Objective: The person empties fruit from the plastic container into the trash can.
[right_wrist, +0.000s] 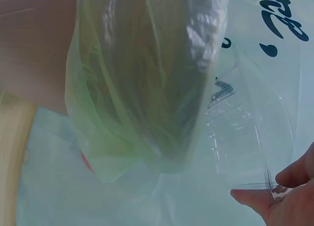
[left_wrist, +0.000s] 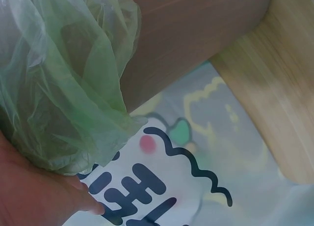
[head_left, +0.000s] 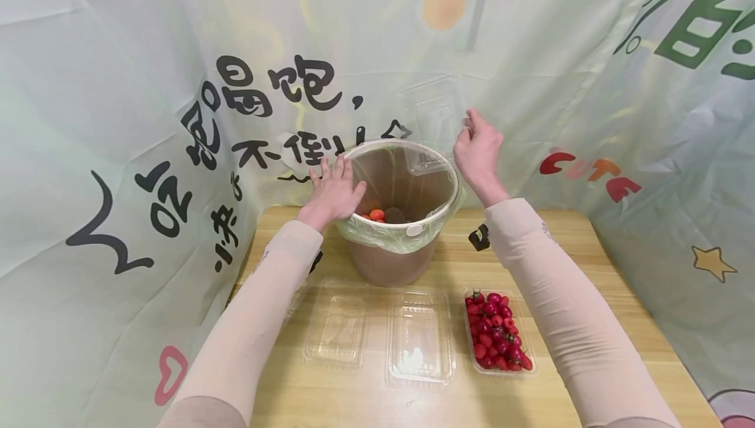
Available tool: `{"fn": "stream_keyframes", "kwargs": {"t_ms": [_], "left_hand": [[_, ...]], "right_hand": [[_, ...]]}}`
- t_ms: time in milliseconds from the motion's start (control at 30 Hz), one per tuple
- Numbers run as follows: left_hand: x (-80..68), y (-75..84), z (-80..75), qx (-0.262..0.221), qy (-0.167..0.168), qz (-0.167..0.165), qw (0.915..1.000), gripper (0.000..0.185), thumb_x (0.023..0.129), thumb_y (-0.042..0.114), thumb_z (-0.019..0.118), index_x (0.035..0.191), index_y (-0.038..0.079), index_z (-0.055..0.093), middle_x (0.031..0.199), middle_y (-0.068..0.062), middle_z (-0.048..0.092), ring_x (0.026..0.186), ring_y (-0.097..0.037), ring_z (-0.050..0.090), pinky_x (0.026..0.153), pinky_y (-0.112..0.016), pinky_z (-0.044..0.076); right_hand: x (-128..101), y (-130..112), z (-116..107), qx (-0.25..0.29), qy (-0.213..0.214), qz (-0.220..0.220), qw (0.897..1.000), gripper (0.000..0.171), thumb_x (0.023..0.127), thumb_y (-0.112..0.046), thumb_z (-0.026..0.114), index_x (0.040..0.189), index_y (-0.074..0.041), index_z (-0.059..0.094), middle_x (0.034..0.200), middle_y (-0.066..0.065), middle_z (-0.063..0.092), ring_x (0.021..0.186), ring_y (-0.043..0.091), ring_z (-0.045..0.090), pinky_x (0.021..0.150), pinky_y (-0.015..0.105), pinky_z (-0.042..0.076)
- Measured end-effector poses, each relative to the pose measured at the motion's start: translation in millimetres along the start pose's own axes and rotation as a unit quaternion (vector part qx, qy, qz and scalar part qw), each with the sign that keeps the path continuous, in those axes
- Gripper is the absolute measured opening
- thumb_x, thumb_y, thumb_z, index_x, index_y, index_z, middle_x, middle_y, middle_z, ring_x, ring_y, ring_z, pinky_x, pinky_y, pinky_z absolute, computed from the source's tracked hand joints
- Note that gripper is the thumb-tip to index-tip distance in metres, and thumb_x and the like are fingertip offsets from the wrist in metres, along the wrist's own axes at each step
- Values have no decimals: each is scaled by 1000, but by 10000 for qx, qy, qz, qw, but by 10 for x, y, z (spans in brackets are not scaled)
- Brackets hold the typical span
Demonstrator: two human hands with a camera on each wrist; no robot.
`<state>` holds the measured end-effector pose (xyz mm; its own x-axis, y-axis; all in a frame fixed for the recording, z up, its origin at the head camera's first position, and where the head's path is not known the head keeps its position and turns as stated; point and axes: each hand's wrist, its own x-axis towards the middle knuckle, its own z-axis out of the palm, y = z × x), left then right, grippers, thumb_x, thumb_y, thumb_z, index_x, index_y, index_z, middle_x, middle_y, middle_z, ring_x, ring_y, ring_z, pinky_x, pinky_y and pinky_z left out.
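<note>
A brown bin (head_left: 392,265) with a pale rim and a thin green bag liner (left_wrist: 93,83) stands at the back of the table. Inside it lie small orange-red round things (head_left: 376,214) and a dark round one (head_left: 394,216). My left hand (head_left: 337,192) rests on the bin's left rim with its fingers spread. At the far right of the rim, my right hand (head_left: 479,151) pinches the edge of a clear plastic box (head_left: 438,108), held tilted with its lower end over the bin's opening. Thumb and finger on the box's edge (right_wrist: 270,185) show in the right wrist view.
Two clear plastic boxes (head_left: 336,330) (head_left: 420,339) lie on the wooden table (head_left: 354,402) before the bin. Right of them is a clear box of red berries and small tomatoes (head_left: 498,333). A printed cloth (head_left: 377,41) hangs behind and at both sides.
</note>
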<state>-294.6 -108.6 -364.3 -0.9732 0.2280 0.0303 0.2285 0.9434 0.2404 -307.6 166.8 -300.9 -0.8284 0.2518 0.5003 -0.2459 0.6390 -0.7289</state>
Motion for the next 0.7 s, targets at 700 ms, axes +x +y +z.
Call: {"fn": "stream_keyframes", "kwargs": {"t_ms": [700], "left_hand": [[1,3,8,69,34,21,10000,78,111,51,26,168,0,13,177,-21,4,161,-54,-3,127,-74,2]], "right_hand": [[47,399,-430,351,-116,1118,9930,52,105,-4,42,156,-2,48,147,23,62,139,31,60,119,43,47]]}}
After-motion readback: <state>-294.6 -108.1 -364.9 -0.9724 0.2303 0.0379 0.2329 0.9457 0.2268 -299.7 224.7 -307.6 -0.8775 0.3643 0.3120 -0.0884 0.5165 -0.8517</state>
